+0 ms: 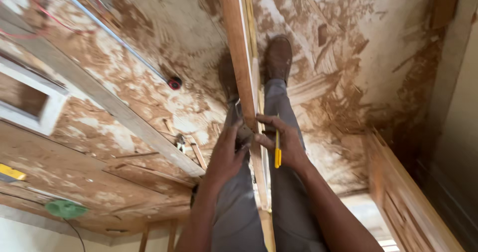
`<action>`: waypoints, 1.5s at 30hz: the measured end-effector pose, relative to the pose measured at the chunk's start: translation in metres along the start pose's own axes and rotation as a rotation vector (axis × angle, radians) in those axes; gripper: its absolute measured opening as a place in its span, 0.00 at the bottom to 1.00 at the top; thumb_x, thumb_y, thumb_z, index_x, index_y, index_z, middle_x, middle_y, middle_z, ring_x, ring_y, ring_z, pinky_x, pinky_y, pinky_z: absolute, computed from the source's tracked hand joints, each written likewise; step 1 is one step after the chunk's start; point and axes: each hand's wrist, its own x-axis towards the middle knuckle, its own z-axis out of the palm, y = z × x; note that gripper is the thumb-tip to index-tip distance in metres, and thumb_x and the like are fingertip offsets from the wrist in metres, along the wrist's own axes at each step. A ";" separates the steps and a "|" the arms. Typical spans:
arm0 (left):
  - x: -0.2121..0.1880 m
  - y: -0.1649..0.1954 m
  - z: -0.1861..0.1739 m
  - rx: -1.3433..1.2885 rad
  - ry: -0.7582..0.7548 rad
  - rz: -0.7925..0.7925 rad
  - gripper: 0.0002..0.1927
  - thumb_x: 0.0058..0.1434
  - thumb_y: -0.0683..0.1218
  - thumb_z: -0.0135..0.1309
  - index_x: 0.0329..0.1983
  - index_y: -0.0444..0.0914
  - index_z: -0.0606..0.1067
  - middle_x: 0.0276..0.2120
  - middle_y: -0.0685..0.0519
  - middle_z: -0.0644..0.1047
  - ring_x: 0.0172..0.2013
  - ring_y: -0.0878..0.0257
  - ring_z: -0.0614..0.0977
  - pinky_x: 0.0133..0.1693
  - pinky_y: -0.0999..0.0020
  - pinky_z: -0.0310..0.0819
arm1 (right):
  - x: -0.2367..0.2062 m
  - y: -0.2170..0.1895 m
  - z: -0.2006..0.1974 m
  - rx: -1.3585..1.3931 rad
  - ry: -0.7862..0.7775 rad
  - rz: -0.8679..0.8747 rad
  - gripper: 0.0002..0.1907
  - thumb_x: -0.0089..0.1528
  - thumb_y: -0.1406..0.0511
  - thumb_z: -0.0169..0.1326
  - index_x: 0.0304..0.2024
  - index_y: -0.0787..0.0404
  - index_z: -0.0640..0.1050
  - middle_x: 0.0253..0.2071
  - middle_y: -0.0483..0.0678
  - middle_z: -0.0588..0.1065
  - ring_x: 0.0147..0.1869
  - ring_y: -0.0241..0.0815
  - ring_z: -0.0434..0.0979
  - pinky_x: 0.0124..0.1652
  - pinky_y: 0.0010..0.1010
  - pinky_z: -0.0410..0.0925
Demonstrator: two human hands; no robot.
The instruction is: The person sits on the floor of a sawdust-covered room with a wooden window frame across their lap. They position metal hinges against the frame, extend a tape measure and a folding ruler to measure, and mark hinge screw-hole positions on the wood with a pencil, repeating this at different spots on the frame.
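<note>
Between the knees, wooden board [242, 58], left hand [226, 155] gripping, right hand [284, 142] holding yellow pencil [277, 150]

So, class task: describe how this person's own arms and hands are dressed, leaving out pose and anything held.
Both forearms are bare, with no sleeves in view. The left hand and right hand wear no gloves. No watch, ring or wristband can be made out. Below them show grey trousers and brown shoes.
</note>
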 end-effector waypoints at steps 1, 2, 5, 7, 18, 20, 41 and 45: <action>0.000 0.005 -0.005 -0.085 -0.025 0.002 0.33 0.68 0.47 0.55 0.74 0.39 0.59 0.44 0.46 0.76 0.43 0.56 0.80 0.47 0.63 0.76 | -0.003 -0.002 -0.003 0.003 -0.004 -0.033 0.28 0.63 0.62 0.63 0.63 0.64 0.74 0.59 0.54 0.77 0.58 0.46 0.82 0.55 0.37 0.74; -0.001 0.009 -0.009 -0.168 -0.050 0.005 0.36 0.70 0.48 0.53 0.79 0.40 0.56 0.43 0.48 0.76 0.41 0.57 0.79 0.48 0.64 0.75 | -0.005 -0.004 -0.006 0.008 -0.006 -0.069 0.28 0.63 0.62 0.63 0.64 0.64 0.74 0.61 0.55 0.77 0.59 0.46 0.81 0.56 0.38 0.74; 0.001 0.016 -0.015 -0.273 -0.135 0.220 0.37 0.76 0.49 0.49 0.82 0.37 0.48 0.55 0.49 0.71 0.48 0.59 0.74 0.52 0.66 0.69 | -0.011 -0.002 -0.005 -0.068 0.063 -0.175 0.27 0.61 0.66 0.65 0.61 0.67 0.75 0.65 0.56 0.75 0.64 0.48 0.78 0.59 0.38 0.72; 0.002 0.015 -0.013 -0.471 -0.194 0.034 0.38 0.73 0.51 0.50 0.81 0.38 0.49 0.44 0.51 0.67 0.39 0.63 0.69 0.43 0.69 0.67 | -0.012 0.004 0.000 0.045 0.120 -0.044 0.24 0.59 0.68 0.65 0.57 0.66 0.75 0.65 0.55 0.74 0.59 0.45 0.80 0.56 0.35 0.75; -0.007 -0.010 0.001 -0.339 -0.093 -0.069 0.19 0.73 0.57 0.50 0.45 0.35 0.76 0.29 0.58 0.73 0.31 0.72 0.70 0.34 0.72 0.67 | -0.024 0.016 0.012 0.296 0.046 0.006 0.21 0.65 0.70 0.60 0.61 0.65 0.74 0.57 0.53 0.79 0.61 0.40 0.80 0.61 0.31 0.72; -0.007 -0.005 0.008 -0.366 -0.110 -0.150 0.17 0.71 0.53 0.54 0.51 0.34 0.80 0.29 0.57 0.74 0.30 0.71 0.69 0.32 0.72 0.64 | -0.028 0.012 0.008 0.353 -0.021 -0.033 0.25 0.63 0.69 0.61 0.62 0.65 0.72 0.56 0.50 0.77 0.62 0.38 0.76 0.60 0.31 0.70; 0.046 0.042 0.001 0.061 0.290 0.012 0.06 0.65 0.43 0.61 0.39 0.35 0.78 0.31 0.50 0.83 0.31 0.62 0.87 0.34 0.69 0.80 | 0.024 0.005 0.005 -0.135 0.322 -0.222 0.30 0.57 0.69 0.69 0.60 0.67 0.74 0.48 0.51 0.79 0.51 0.39 0.81 0.51 0.29 0.75; 0.056 0.046 -0.003 0.041 0.373 0.052 0.09 0.62 0.43 0.64 0.40 0.34 0.78 0.34 0.49 0.83 0.34 0.63 0.87 0.37 0.70 0.83 | 0.035 0.001 0.008 -0.055 0.342 -0.126 0.32 0.58 0.69 0.68 0.62 0.68 0.73 0.48 0.52 0.81 0.50 0.40 0.83 0.50 0.29 0.76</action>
